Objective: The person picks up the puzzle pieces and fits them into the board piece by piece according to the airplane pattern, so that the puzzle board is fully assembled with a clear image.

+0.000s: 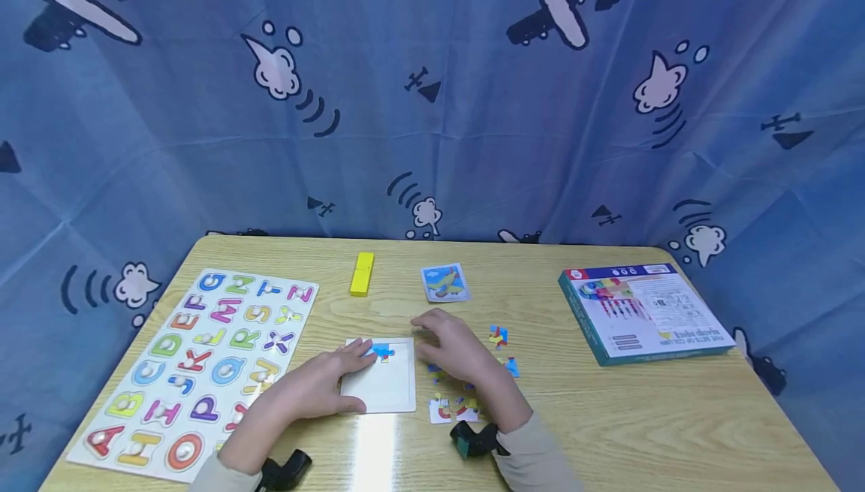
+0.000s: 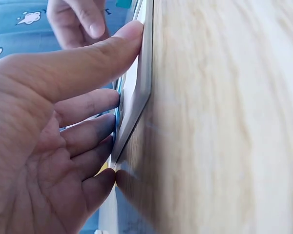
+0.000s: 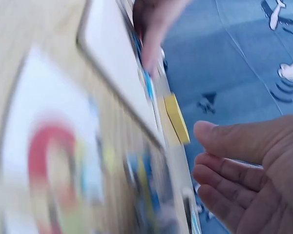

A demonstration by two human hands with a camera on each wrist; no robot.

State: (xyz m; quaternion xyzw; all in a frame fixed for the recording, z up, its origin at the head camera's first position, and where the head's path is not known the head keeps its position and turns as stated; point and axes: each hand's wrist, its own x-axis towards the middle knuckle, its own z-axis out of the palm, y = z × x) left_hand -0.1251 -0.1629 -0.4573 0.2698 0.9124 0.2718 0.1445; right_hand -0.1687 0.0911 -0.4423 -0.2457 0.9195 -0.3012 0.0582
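Note:
A white square puzzle tray [image 1: 388, 393] lies on the table before me, with joined blue puzzle pieces [image 1: 383, 350] near its top edge. My left hand [image 1: 323, 381] rests on the tray's left side, fingertips at the blue pieces and thumb [image 2: 129, 34] on the tray's near part. Just past the tray's right edge hovers my right hand [image 1: 454, 345], its fingers loosely bent with nothing between them in the right wrist view. Loose colourful puzzle pieces [image 1: 498, 336] lie beside and under the right forearm, which hides some of them.
A picture card [image 1: 444, 283] and a yellow block [image 1: 362, 274] lie behind the tray. On the left is an alphabet board [image 1: 88, 451] with knobbed letters. A flat game box [image 1: 649, 315] sits at the right. A blue curtain [image 1: 432, 101] hangs behind the table.

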